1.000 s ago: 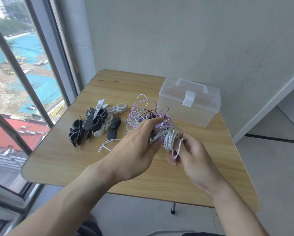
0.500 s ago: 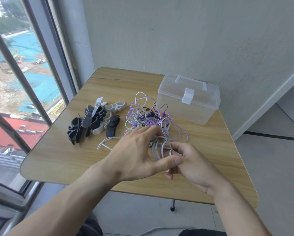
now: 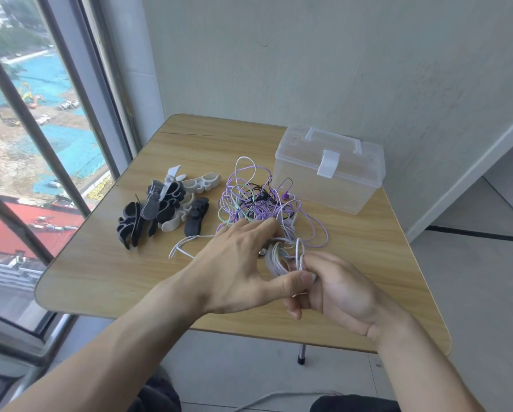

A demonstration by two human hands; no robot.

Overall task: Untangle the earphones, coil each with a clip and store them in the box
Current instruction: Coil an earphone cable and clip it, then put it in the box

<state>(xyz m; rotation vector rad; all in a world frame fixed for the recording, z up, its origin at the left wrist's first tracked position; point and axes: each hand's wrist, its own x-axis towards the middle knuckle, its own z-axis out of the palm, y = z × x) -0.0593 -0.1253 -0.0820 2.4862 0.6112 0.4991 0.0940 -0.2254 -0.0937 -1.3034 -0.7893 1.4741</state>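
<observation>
A tangle of purple, green, black and white earphone cables [image 3: 258, 200] lies in the middle of the wooden table [image 3: 100, 263]. My right hand [image 3: 335, 289] pinches a small bunch of white cable [image 3: 276, 260] at the tangle's near edge. My left hand [image 3: 240, 263] reaches over from the left; its thumb presses on that same white bunch and its fingers lie over the tangle. A heap of black, grey and white cable clips [image 3: 166, 203] sits left of the tangle. The clear plastic box [image 3: 329, 171], lid closed and latched, stands at the back right.
A white cable end [image 3: 183, 245] trails out to the left of my left hand. A window with metal bars [image 3: 41, 138] runs along the table's left side. A grey wall stands behind the table. Bare floor lies to the right.
Both hands have come down and nearer to me with the white bunch. My left thumb has moved onto the bunch beside my right fingers. More purple loops lie spread on the table.
</observation>
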